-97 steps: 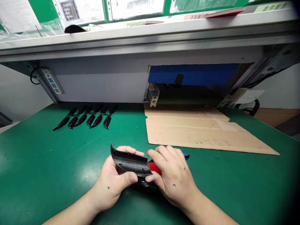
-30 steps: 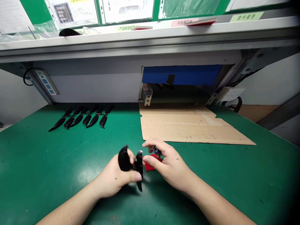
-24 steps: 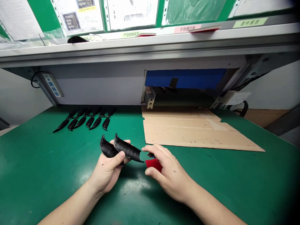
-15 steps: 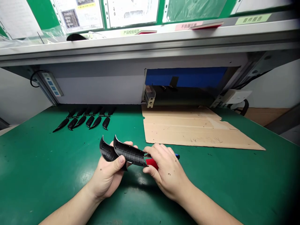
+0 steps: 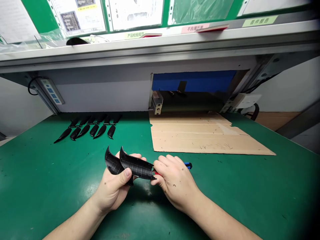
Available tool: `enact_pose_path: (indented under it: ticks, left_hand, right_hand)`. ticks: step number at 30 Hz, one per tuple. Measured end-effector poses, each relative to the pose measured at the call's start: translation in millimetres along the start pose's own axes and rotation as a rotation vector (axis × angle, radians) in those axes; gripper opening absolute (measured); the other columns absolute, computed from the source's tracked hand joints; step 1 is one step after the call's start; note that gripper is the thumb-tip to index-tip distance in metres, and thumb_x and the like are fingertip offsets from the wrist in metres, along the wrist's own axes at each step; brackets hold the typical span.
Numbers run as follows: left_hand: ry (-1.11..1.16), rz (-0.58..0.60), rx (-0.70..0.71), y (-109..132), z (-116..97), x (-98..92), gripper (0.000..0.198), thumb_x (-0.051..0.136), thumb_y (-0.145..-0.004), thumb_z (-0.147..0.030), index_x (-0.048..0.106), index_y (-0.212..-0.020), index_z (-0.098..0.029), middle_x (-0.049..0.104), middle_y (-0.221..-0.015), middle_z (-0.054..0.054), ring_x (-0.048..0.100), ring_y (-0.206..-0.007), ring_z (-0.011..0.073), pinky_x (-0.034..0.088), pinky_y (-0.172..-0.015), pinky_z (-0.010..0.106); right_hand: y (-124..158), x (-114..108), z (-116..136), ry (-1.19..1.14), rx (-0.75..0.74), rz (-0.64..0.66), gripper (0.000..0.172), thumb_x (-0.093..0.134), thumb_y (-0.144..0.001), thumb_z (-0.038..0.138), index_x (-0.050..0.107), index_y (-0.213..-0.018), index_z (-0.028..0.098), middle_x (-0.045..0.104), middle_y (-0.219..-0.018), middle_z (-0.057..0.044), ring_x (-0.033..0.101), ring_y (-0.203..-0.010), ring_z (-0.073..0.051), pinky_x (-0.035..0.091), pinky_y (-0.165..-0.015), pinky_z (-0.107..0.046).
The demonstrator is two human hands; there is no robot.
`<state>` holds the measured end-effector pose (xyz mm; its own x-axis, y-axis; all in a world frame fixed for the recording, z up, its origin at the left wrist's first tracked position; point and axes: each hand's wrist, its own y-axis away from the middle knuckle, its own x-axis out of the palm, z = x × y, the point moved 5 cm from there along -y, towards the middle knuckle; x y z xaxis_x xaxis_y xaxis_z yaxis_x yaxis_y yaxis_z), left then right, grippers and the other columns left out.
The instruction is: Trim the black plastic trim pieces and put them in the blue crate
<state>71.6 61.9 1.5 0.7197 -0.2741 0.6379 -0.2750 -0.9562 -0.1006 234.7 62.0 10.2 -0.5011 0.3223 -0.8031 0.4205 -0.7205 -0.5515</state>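
Observation:
My left hand [image 5: 113, 188] grips two curved black ribbed plastic parts [image 5: 132, 165] side by side, thumb pressed on the nearer one. My right hand [image 5: 173, 183] is closed around a small tool with a red body [image 5: 156, 173] and a blue end [image 5: 188, 164] that sticks out past my knuckles. The tool's tip meets the right end of the nearer black part. Both hands hover just above the green table mat [image 5: 62, 173].
A row of several black curved parts [image 5: 87, 128] lies at the back left. A flat cardboard sheet [image 5: 200, 136] covers the mat to the right, in front of a dark opening with a blue panel [image 5: 192, 81]. A shelf with papers runs overhead.
My left hand turned the two black parts from edge-on to flat. My right hand brought the red tool from beside them up against the nearer part's right end.

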Motion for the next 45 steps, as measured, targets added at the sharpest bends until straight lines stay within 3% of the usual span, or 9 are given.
enact_pose_path:
  ticks: [7, 13, 16, 21, 24, 31, 38, 42, 45]
  left_hand:
    - [-0.019, -0.048, -0.002, 2.8, 0.7, 0.9, 0.032, 0.077, -0.077, -0.021, 0.063, -0.105, -0.026, 0.065, -0.112, 0.003, 0.058, -0.114, 0.0246, 0.045, -0.102, 0.041]
    - [-0.048, 0.033, 0.015, -1.2, 3.9, -5.9, 0.027, 0.075, -0.079, -0.023, 0.062, -0.102, -0.026, 0.064, -0.113, 0.002, 0.055, -0.118, 0.0254, 0.042, -0.105, 0.043]
    - [-0.026, 0.047, 0.021, -2.0, 4.9, -8.0, 0.029, 0.074, -0.080, -0.022, 0.061, -0.104, -0.027, 0.064, -0.114, 0.001, 0.056, -0.118, 0.0238, 0.044, -0.104, 0.041]
    - [0.072, 0.050, 0.011, -2.0, 8.6, -8.8, 0.029, 0.072, -0.081, -0.019, 0.062, -0.107, -0.029, 0.065, -0.115, 0.000, 0.055, -0.120, 0.0212, 0.044, -0.105, 0.036]
    - [0.139, 0.058, -0.012, -2.4, 11.6, -9.0, 0.028, 0.070, -0.082, -0.017, 0.063, -0.107, -0.029, 0.066, -0.117, -0.001, 0.055, -0.121, 0.0195, 0.046, -0.104, 0.032]
    - [0.222, 0.159, -0.034, 1.1, 10.4, -2.8, 0.025, 0.065, -0.086, -0.015, 0.064, -0.108, -0.028, 0.067, -0.117, -0.003, 0.054, -0.122, 0.0188, 0.047, -0.103, 0.028]
    - [0.207, 0.172, -0.027, 4.5, 5.2, 1.4, 0.027, 0.068, -0.084, -0.015, 0.064, -0.108, -0.028, 0.067, -0.113, -0.002, 0.056, -0.120, 0.0204, 0.049, -0.101, 0.030]
    - [0.171, 0.075, -0.019, 2.7, 7.4, -3.6, 0.028, 0.069, -0.083, -0.017, 0.066, -0.108, -0.029, 0.067, -0.117, 0.000, 0.056, -0.120, 0.0215, 0.048, -0.101, 0.032]
    - [0.124, 0.010, -0.052, 0.2, 13.9, -5.3, 0.027, 0.070, -0.083, -0.020, 0.067, -0.109, -0.025, 0.065, -0.119, 0.003, 0.055, -0.120, 0.0212, 0.041, -0.109, 0.036]
  right_hand:
    - [1.3, 1.8, -2.1, -0.051, -0.014, 0.065, 0.071, -0.003, -0.097, 0.064, 0.044, -0.071, 0.018, 0.050, -0.072, -0.002, 0.040, -0.064, -0.018, 0.023, -0.061, -0.031]
    - [2.3, 1.4, -4.7, -0.133, -0.039, 0.129, 0.067, 0.008, -0.096, 0.069, 0.045, -0.071, 0.019, 0.050, -0.070, 0.000, 0.041, -0.063, -0.017, 0.025, -0.061, -0.029]
    - [0.4, 3.0, -4.3, -0.311, -0.062, 0.146, 0.065, 0.017, -0.095, 0.072, 0.043, -0.069, 0.019, 0.047, -0.068, 0.001, 0.041, -0.063, -0.016, 0.027, -0.060, -0.027]
    - [-1.4, 2.4, -7.8, -0.605, 0.040, 0.010, 0.061, 0.035, -0.088, 0.078, 0.047, -0.074, 0.020, 0.048, -0.074, 0.000, 0.043, -0.067, -0.017, 0.032, -0.060, -0.027]
    - [1.7, 2.1, -6.4, -0.620, 0.094, -0.067, 0.060, 0.037, -0.088, 0.078, 0.052, -0.085, 0.020, 0.051, -0.084, -0.002, 0.045, -0.074, -0.019, 0.036, -0.067, -0.030]
    - [5.3, 4.9, 2.9, -0.602, 0.145, -0.077, 0.067, 0.024, -0.088, 0.080, 0.054, -0.092, 0.020, 0.050, -0.087, -0.005, 0.044, -0.077, -0.021, 0.038, -0.069, -0.032]
    - [2.0, 5.7, 1.5, -0.965, 0.002, 0.150, 0.061, 0.040, -0.089, 0.075, 0.042, -0.066, 0.019, 0.042, -0.064, 0.003, 0.039, -0.058, -0.013, 0.029, -0.054, -0.025]
    - [2.8, -12.5, -8.0, -0.871, 0.049, -0.150, 0.049, 0.067, -0.079, 0.067, 0.054, -0.089, 0.021, 0.050, -0.082, 0.000, 0.046, -0.069, -0.015, 0.038, -0.061, -0.026]
    - [4.0, -21.2, 0.1, -0.664, -0.072, -0.244, 0.027, 0.072, -0.085, 0.036, 0.056, -0.102, 0.023, 0.055, -0.108, -0.006, 0.053, -0.095, -0.021, 0.043, -0.079, -0.032]
